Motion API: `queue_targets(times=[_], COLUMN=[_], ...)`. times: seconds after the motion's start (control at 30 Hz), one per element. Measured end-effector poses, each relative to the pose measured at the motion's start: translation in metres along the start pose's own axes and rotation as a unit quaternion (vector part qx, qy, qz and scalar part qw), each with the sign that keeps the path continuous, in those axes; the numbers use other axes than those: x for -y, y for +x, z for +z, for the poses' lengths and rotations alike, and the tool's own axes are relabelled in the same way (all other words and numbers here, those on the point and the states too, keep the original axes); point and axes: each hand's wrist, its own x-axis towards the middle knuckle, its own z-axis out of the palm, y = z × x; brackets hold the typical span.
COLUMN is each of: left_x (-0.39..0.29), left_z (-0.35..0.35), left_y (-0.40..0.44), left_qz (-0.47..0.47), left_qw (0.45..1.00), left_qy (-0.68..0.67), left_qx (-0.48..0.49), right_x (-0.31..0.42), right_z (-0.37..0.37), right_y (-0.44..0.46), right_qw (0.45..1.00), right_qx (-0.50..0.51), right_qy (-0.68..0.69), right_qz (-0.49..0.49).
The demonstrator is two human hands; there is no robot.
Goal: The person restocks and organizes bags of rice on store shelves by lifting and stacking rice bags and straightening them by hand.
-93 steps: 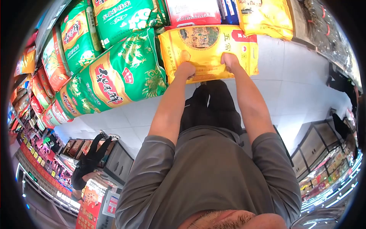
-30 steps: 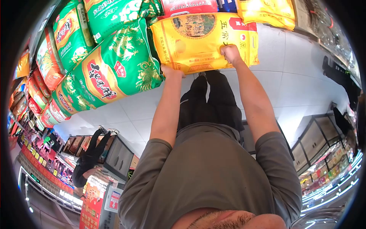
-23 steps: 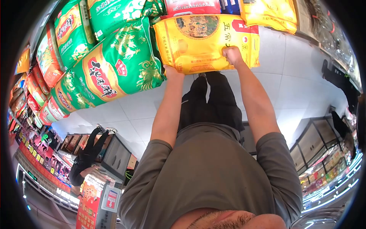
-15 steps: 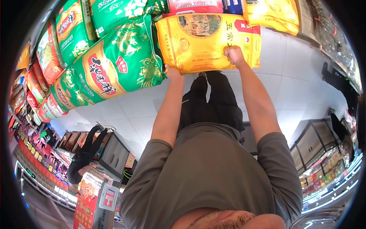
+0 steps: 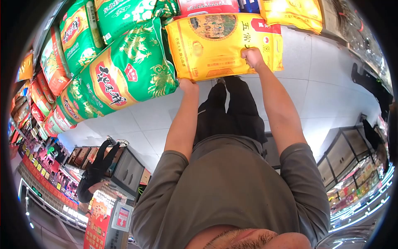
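A yellow bag (image 5: 217,45) with a round picture and printed characters lies at the top centre, in front of me. My right hand (image 5: 252,58) is closed, gripping the bag's front near its right part. At the bag's lower left corner, beside the green bag, is my left hand (image 5: 188,86); its fingers are mostly hidden under or behind the corner. A large green bag (image 5: 124,68) with gold patterns lies directly left of the yellow one.
Another yellow bag (image 5: 292,14) is at the top right, next to a red and white bag (image 5: 207,6). More green bags (image 5: 76,35) are stacked at left. A person (image 5: 93,176) in black stands by grey cabinets (image 5: 128,172). Pale floor tiles (image 5: 327,74) extend right.
From gripping the front face, my left hand has moved down and left to the bag's lower left corner. My right hand has shifted slightly up. The yellow bag appears a little higher and further left.
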Motion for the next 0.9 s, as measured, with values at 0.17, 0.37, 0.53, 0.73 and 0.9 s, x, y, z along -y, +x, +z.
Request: queue_targets(times=[0.17, 0.37, 0.53, 0.73, 0.9], left_x=[-0.017, -0.018, -0.004, -0.022, -0.023], left_z=[0.015, -0.006, -0.002, 0.044, 0.079], left_y=[-0.04, -0.075, -0.107, -0.122, -0.074], left_qz=[-0.082, 0.078, 0.357, 0.44, 0.421], left_qw=[0.996, 0.922, 0.698, 0.697, 0.635], left_qy=[0.01, 0.378, 0.621, 0.565, 0.648], left_qx=[0.026, 0.017, -0.016, 0.043, 0.021], right_x=[-0.004, -0.004, -0.007, -0.006, -0.009], right_z=[0.0, 0.0, 0.007, 0.005, 0.003], right_y=[0.005, 0.006, 0.002, 0.002, 0.008], right_qw=[1.0, 1.0, 0.997, 0.998, 0.998], right_qx=[0.002, -0.008, -0.042, -0.039, -0.028], right_qy=[-0.007, -0.02, 0.009, -0.005, -0.018], right_qz=[-0.013, -0.01, -0.058, -0.05, -0.056])
